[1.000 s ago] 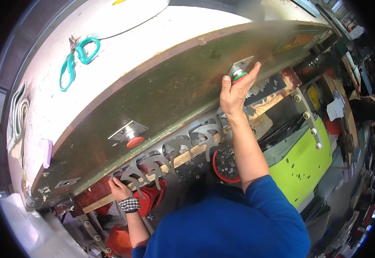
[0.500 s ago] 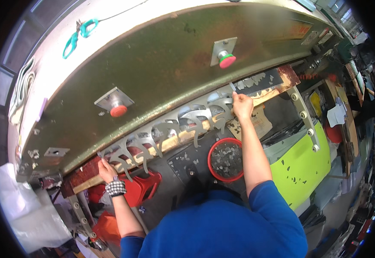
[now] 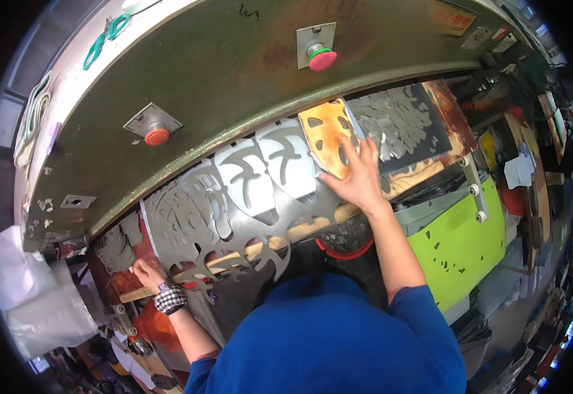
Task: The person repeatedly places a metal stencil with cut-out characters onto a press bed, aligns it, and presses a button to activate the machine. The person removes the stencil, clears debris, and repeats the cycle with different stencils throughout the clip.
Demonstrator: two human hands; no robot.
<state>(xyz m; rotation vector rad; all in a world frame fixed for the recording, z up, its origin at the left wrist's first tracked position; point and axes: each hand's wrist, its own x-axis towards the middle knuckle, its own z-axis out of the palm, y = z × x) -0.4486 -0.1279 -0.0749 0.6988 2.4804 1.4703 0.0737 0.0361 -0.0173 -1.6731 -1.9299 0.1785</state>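
Observation:
A grey sheet [image 3: 309, 197] with curved cut-outs lies along the press bed, its lacy front strip hanging over the wooden edge. Pale surface shows through several openings. Near the sheet's right end is an orange cutting plate or die [image 3: 326, 150] with dark oval holes. My right hand [image 3: 359, 174] spans it, thumb by its lower left corner and fingers on its face and right edge. My left hand [image 3: 147, 276], with a checked band at the wrist, is closed beside the sheet's lower left corner. What its curled fingers pinch, if anything, cannot be made out.
Loose grey cut pieces [image 3: 398, 121] cover a black board at right; more pieces [image 3: 117, 246] lie at far left. The green press beam [image 3: 234, 79] bears red [image 3: 156, 134] and pink [image 3: 322, 60] push buttons. Below are a red-rimmed basin [image 3: 345, 253] and a lime-green sheet [image 3: 460, 243].
My right hand has let go of the openwork grey strip's right end and is now on the orange plate. The strip hangs lower at front. My left hand has shifted down and left.

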